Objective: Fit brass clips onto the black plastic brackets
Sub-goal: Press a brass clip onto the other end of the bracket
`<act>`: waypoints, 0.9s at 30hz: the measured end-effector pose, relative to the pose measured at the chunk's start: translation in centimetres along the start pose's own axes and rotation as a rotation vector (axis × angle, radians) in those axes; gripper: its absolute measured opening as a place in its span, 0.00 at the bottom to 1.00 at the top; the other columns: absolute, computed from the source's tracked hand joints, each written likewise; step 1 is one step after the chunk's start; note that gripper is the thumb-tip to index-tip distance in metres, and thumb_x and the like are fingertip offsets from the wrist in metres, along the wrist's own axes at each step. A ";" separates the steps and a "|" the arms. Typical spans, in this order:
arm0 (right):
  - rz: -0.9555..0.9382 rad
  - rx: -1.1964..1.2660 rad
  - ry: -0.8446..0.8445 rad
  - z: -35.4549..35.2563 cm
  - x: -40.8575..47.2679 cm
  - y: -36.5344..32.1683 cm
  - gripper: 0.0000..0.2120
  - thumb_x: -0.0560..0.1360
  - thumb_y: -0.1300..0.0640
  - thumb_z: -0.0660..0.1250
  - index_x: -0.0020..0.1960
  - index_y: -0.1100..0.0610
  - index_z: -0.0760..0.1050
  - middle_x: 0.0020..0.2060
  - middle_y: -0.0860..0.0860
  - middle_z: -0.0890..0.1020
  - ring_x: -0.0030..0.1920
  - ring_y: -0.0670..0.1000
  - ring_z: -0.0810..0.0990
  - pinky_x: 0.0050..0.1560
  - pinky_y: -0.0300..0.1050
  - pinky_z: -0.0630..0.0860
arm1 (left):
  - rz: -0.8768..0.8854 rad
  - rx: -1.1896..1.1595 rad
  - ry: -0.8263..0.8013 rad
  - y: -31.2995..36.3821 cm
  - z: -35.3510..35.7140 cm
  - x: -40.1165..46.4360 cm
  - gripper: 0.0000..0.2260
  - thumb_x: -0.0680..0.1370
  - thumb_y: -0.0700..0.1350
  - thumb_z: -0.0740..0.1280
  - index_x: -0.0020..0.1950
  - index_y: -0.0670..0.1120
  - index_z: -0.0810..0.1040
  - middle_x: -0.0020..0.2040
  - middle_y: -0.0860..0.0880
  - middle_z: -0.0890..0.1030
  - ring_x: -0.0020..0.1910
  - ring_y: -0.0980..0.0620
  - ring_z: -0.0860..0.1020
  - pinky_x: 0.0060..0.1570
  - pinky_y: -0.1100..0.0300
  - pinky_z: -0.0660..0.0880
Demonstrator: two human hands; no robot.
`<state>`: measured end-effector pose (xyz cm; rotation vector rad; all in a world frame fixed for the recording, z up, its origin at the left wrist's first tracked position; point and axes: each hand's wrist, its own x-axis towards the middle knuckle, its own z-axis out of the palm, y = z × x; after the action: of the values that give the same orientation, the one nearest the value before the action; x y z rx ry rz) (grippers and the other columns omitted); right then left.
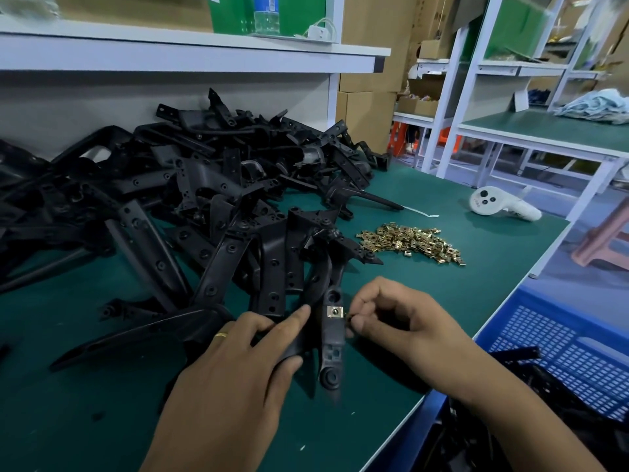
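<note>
Closest to the lens, the left hand (pixel 238 349) gripped a black plastic bracket (pixel 332 338) by its curved arm, over the green bench mat (pixel 459 284). One brass clip (pixel 334 312) already sat on the bracket's flat bar. The right hand (pixel 391 318) pinched what seemed to be another clip at the bar's edge — too small to be sure. Spare clips (pixel 413 241) lay heaped beyond, near the bracket pile (pixel 190 185). The bracket looked rigid and light — best held by its arm; the clips looked thin, springy, slippery, best pinched by their edges.
</note>
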<state>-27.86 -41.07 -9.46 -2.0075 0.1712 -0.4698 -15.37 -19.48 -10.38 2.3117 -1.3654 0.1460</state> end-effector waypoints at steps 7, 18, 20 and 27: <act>0.080 0.258 0.028 0.3 -0.1 -1.1 0.02 0.78 0.58 0.72 0.49 0.56 0.81 0.40 0.55 0.83 0.40 0.48 0.76 0.43 0.35 0.72 | 0.019 0.016 0.114 -0.5 0.7 0.2 0.28 0.82 0.64 0.51 0.76 0.75 0.37 0.57 0.67 0.60 0.57 0.63 0.65 0.42 0.70 0.70; 0.112 0.367 0.057 1.4 -0.1 -2.2 0.03 0.77 0.59 0.73 0.50 0.58 0.82 0.41 0.57 0.84 0.40 0.51 0.78 0.41 0.38 0.75 | -0.030 0.030 0.098 0.0 -0.5 -0.1 0.26 0.82 0.59 0.61 0.79 0.70 0.59 0.55 0.64 0.68 0.51 0.60 0.71 0.35 0.68 0.70; 0.141 0.372 0.063 1.3 0.1 -2.2 0.02 0.78 0.60 0.73 0.49 0.58 0.82 0.41 0.57 0.84 0.40 0.51 0.78 0.37 0.40 0.76 | -0.032 0.026 0.091 0.1 -0.6 0.0 0.25 0.81 0.57 0.64 0.78 0.67 0.64 0.54 0.63 0.70 0.49 0.59 0.72 0.32 0.69 0.68; 0.161 0.405 0.060 1.1 0.1 -2.2 0.03 0.76 0.59 0.73 0.49 0.58 0.82 0.41 0.58 0.84 0.40 0.50 0.78 0.32 0.40 0.75 | -0.012 -0.014 0.110 -0.1 -0.5 -0.1 0.24 0.80 0.56 0.65 0.77 0.65 0.68 0.52 0.62 0.72 0.48 0.59 0.73 0.30 0.69 0.69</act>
<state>-27.52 -39.21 -7.95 -1.5713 0.2512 -0.4241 -15.25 -19.10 -10.01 2.2643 -1.2944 0.2554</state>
